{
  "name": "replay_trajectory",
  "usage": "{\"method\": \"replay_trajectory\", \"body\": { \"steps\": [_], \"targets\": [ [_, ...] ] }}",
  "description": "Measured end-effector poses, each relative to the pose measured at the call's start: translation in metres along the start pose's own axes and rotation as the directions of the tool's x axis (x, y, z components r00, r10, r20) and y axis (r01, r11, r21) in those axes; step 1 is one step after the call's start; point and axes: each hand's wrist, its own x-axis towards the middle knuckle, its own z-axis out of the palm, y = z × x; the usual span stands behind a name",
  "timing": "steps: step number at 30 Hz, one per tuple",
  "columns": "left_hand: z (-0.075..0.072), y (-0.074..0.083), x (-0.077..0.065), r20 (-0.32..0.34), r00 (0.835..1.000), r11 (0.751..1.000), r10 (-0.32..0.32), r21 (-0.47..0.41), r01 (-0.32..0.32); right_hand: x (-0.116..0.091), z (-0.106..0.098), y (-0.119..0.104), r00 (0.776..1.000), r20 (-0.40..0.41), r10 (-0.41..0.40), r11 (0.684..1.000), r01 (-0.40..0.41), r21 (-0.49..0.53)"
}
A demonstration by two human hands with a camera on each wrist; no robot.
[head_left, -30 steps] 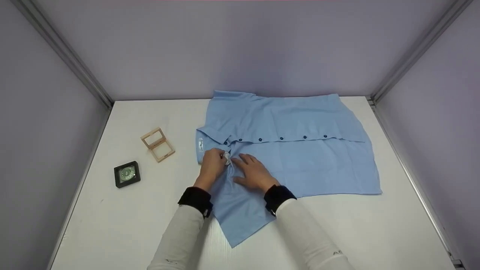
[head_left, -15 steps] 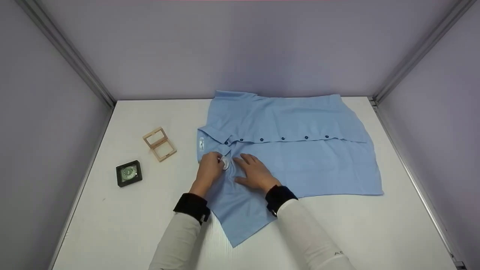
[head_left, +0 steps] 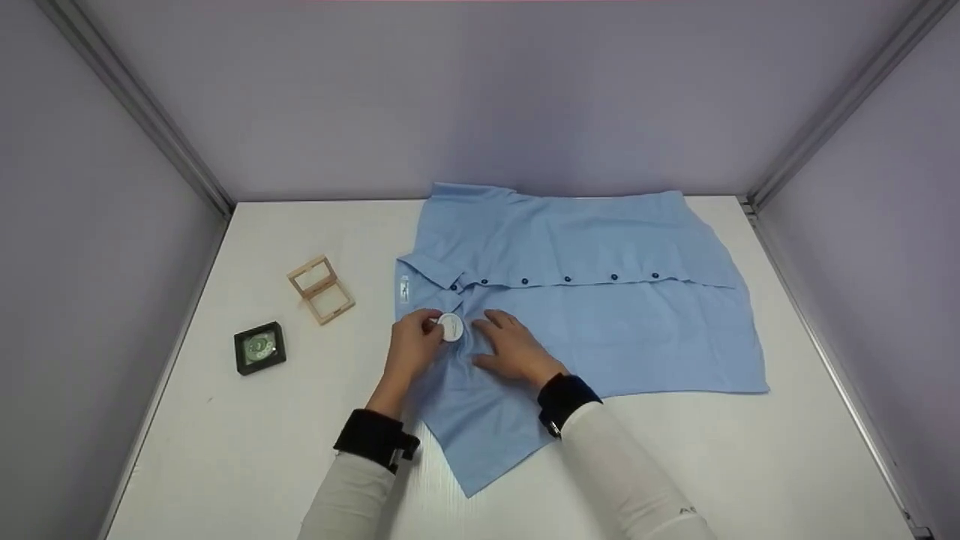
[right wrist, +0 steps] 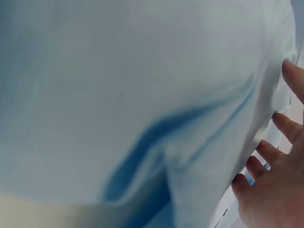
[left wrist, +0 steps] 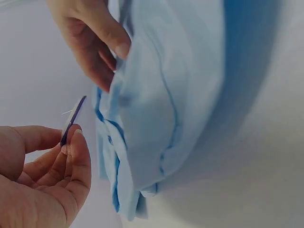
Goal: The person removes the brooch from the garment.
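A light blue button-up shirt (head_left: 615, 330) lies spread out, its collar at the left and a row of dark buttons along its middle. My left hand (head_left: 410, 341) pinches a round white pin badge (head_left: 451, 328) by its edge, over the shirt just below the collar. In the left wrist view, the badge (left wrist: 72, 118) is seen edge-on between thumb and fingers, apart from the cloth, a thin pin sticking out from its back. My right hand (head_left: 516, 349) rests on the shirt right of the badge, its fingers spread and relaxed.
On the white table (head_left: 187, 442), a small open wooden hinged frame (head_left: 321, 289) lies left of the shirt. Nearer and further left is a black square case (head_left: 259, 348) with a green round piece inside. Grey panels enclose the back and both sides.
My left hand has drawn back to the left and slightly nearer, turning the badge so its round white face shows. The right hand stays on the shirt, almost unmoved.
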Motion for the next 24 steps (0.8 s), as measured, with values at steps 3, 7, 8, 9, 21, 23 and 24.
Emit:
{"method": "replay_trajectory", "body": {
  "steps": [3, 7, 8, 9, 21, 23, 24],
  "targets": [
    [-0.003, 0.004, -0.006, -0.013, 1.0, 0.997, -0.005, -0.072, 0.004, -0.005, -0.003, -0.003, 0.996, -0.083, -0.026, 0.99, 0.037, 0.137],
    [-0.007, 0.012, -0.013, -0.024, 1.0, 0.988, 0.011, -0.152, -0.014, -0.012, -0.013, -0.012, 0.981, -0.195, -0.018, 0.926, 0.09, 0.366],
    [-0.008, 0.015, -0.015, -0.026, 1.0, 0.985, 0.014, -0.17, -0.018, -0.015, -0.016, -0.015, 0.976, -0.217, -0.004, 0.904, 0.096, 0.416],
    [-0.01, 0.017, -0.017, -0.028, 0.999, 0.982, 0.018, -0.187, -0.023, -0.017, -0.019, -0.018, 0.972, -0.234, 0.014, 0.883, 0.098, 0.46],
    [-0.02, 0.042, -0.038, -0.018, 0.998, 0.923, 0.065, -0.378, -0.067, -0.034, -0.043, -0.045, 0.961, -0.235, 0.147, 0.647, 0.086, 0.758],
    [-0.021, 0.046, -0.041, -0.004, 0.998, 0.916, 0.064, -0.396, -0.06, -0.035, -0.045, -0.048, 0.963, -0.226, 0.144, 0.622, 0.089, 0.778],
    [-0.021, 0.048, -0.042, 0.001, 0.998, 0.917, 0.061, -0.395, -0.056, -0.035, -0.047, -0.05, 0.965, -0.219, 0.143, 0.614, 0.087, 0.784]
  ]
}}
